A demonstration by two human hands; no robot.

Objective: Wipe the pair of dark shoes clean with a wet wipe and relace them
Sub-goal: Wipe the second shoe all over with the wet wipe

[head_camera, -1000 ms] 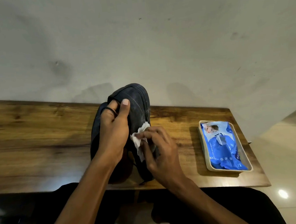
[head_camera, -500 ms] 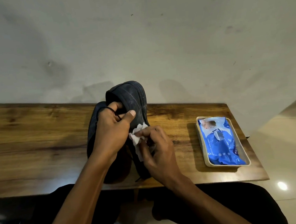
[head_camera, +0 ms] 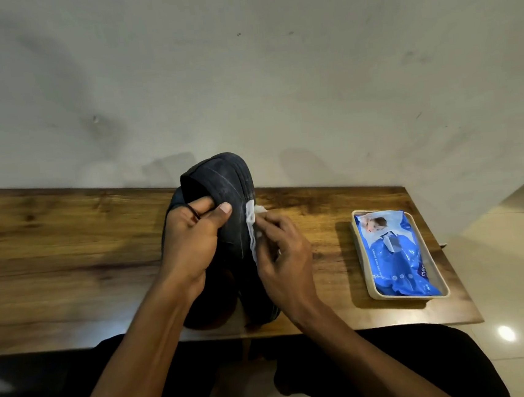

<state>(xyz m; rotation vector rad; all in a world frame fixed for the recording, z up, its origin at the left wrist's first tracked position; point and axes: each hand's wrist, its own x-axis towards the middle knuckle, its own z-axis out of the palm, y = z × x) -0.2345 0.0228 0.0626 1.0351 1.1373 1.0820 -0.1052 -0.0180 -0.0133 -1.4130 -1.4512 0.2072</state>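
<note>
A dark shoe [head_camera: 221, 183] is being held up on its back end near the middle of the wooden table [head_camera: 67, 249], close to the front edge. Its sole is being turned toward the camera and to the right. The sole is looking black and dusty, with thin pale lines running along it. A second dark shoe [head_camera: 207, 309] is partly being hidden behind the left arm, low and just to the left of the first one. How it is lying cannot be told.

The raised shoe is being gripped by the left hand [head_camera: 191, 243]. The fingers are being curled round the shoe's left side, and the thumb is being laid flat across the sole. A thin black lace [head_camera: 193, 212] is being looped over one finger of that hand.

A white wet wipe [head_camera: 253, 228] is being pinched by the right hand [head_camera: 282, 257]. The fingers are being bent round the wipe, and the wipe is being pressed against the right edge of the sole. The wipe is looking crumpled and long.

A blue pack of wet wipes [head_camera: 397, 259] is lying in a cream tray [head_camera: 371, 287] near the right end of the table, well apart from the shoes. A pale wall [head_camera: 242, 72] is standing right behind the back edge of the table. A shiny tiled floor [head_camera: 517, 269] is being seen past the right end. The person's dark trousers [head_camera: 414, 359] are showing below the front edge.
</note>
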